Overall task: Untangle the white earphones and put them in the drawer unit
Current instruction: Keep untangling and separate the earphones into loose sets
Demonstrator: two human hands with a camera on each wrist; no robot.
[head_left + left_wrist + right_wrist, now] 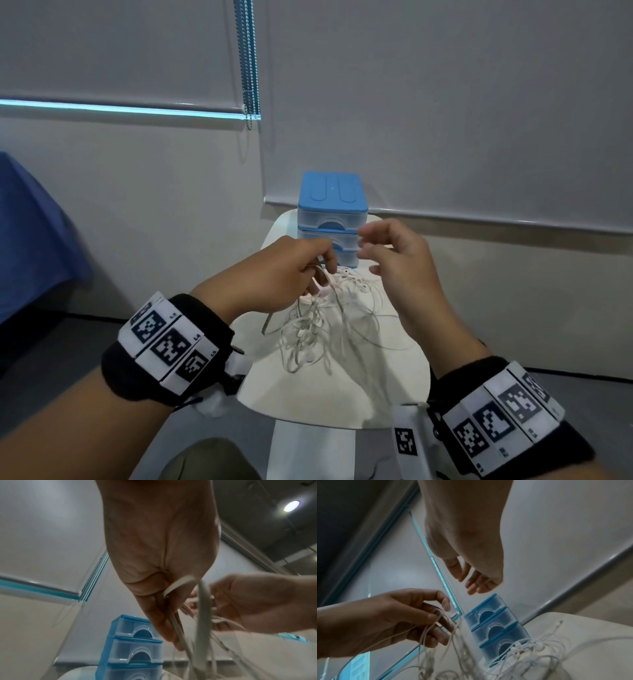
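A tangle of white earphones [318,325] hangs over the white table [387,397], its lower loops resting on the top. My left hand [294,263] holds several strands lifted, fingers curled round the cable [176,626]. My right hand [394,253] hovers just right of it with fingers loosely spread and nothing held, as the right wrist view shows [476,580]. The blue drawer unit [332,212] with three clear drawers, all closed, stands at the table's far end behind both hands. Earbuds and a plug lie near its base [529,649].
The small table is narrow, with floor dropping off on both sides. A wall with roller blinds and a bead chain [248,68] rises right behind the drawer unit. A blue cloth [30,240] hangs at the far left.
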